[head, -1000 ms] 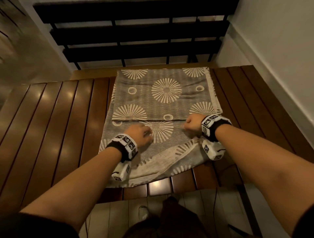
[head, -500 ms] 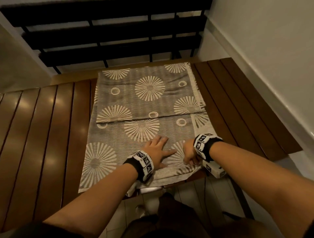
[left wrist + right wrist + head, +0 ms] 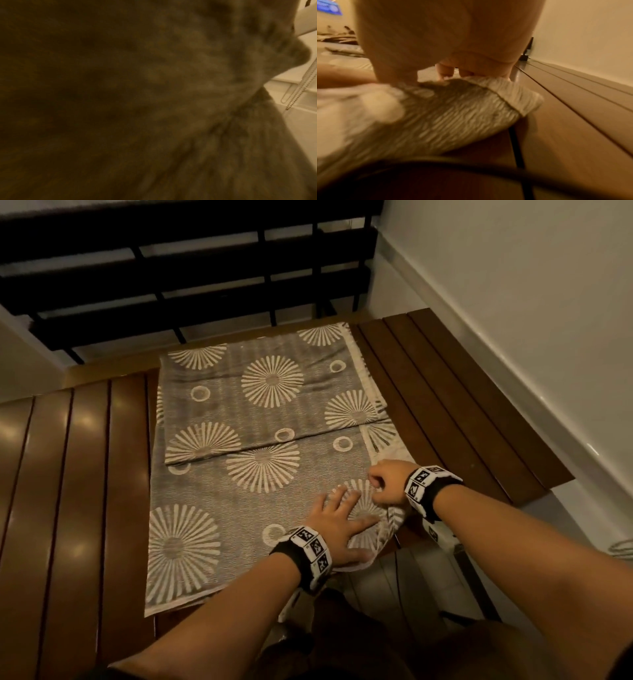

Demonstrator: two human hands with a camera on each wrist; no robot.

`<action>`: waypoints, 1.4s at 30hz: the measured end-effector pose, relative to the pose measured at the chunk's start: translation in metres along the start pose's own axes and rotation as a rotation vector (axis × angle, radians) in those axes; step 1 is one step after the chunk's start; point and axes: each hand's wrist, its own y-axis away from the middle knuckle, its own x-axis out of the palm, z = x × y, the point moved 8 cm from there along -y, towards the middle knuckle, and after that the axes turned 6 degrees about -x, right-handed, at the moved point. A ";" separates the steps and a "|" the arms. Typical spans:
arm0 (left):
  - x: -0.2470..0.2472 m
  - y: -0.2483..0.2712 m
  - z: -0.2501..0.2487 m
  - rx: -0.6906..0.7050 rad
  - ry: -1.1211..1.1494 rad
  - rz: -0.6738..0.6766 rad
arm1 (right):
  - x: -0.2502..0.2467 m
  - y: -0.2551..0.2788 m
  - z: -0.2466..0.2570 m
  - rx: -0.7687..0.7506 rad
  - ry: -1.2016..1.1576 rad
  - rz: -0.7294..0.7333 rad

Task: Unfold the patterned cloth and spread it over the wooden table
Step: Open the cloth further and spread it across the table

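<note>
A grey patterned cloth (image 3: 260, 440) with pale sunburst circles lies partly folded along the middle of the dark wooden slatted table (image 3: 78, 474). A folded layer covers its far half. My left hand (image 3: 342, 518) lies flat with spread fingers on the cloth's near right corner. Just right of it, my right hand (image 3: 385, 482) has curled fingers pinching the cloth's right edge. In the right wrist view, that cloth edge (image 3: 471, 102) bunches under the fingers. The left wrist view is filled by blurred dark cloth (image 3: 171, 94).
A white wall (image 3: 513, 302) runs close along the table's right side. Dark stair treads and a railing (image 3: 171, 268) stand behind the far edge. Bare slats lie left and right of the cloth. The near edge drops to a tiled floor (image 3: 394, 583).
The near fold has been drawn toward me and laid flat. My left hand opened and moved right onto the near right corner. My right hand still pinches the right edge.
</note>
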 end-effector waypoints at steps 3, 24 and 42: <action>-0.002 -0.008 -0.011 0.020 0.001 0.012 | 0.003 0.003 0.007 -0.013 0.066 0.095; -0.004 -0.024 -0.003 -0.050 0.007 0.052 | 0.024 0.031 -0.017 0.152 -0.015 0.510; -0.076 0.008 0.183 -0.692 0.248 -0.217 | -0.081 -0.093 0.075 -0.260 0.234 -0.170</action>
